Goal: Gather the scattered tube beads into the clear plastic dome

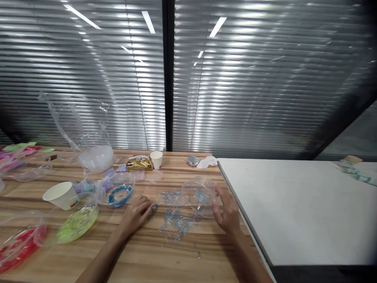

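Wooden table (pixel 141 259): we are curling our left hand (pixel 136 214) onto loose clear beads (pixel 176 222), right hand (pixel 226 214) spread cupping the clear bowl (pixel 200 195); beads beside it risk scattering.

Ceiling strip lights glare on the blinds (pixel 118 78); the picture is soft, dim at its corners.

Red dish (pixel 16 247) cut off by left edge. Both forearms run out of bottom edge. Left hand (pixel 136 214) fingertips hide pieces beneath. Scattered clear bits (pixel 176 222) too small, blurred to identify. Gold packet (pixel 139 163) print unreadable. Far-right objects (pixel 355 169) blurred.
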A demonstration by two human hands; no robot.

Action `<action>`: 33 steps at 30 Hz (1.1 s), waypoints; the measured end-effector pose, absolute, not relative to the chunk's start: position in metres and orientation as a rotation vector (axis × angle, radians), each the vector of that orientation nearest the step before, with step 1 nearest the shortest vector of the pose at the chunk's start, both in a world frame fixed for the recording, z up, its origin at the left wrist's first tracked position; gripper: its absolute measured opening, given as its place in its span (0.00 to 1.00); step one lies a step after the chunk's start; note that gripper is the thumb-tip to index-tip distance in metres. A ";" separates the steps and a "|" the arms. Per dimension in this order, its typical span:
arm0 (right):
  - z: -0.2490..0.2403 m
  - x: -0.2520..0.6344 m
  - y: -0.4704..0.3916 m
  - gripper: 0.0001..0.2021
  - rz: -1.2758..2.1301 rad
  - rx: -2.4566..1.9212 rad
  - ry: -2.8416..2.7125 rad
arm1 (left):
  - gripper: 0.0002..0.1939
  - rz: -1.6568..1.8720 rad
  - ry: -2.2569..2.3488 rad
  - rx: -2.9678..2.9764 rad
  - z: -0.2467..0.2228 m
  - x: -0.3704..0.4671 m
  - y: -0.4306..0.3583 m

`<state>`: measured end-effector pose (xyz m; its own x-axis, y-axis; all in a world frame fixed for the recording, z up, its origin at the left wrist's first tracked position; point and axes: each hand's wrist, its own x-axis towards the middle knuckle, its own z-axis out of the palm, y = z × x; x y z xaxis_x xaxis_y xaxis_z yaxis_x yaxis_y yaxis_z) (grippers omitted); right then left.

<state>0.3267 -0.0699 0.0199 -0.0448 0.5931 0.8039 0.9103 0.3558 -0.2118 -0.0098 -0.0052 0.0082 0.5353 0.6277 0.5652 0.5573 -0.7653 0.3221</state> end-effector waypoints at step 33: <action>0.017 0.317 -0.072 0.24 -0.375 -1.271 -1.734 | 0.15 0.887 0.973 2.682 0.006 0.002 -0.007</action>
<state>0.3174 -0.0717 0.0170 -0.0403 0.5876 0.8081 0.8692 0.4196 -0.2617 0.0022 -0.0074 0.0062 0.6139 0.6268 0.4799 0.5355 -0.7773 0.3302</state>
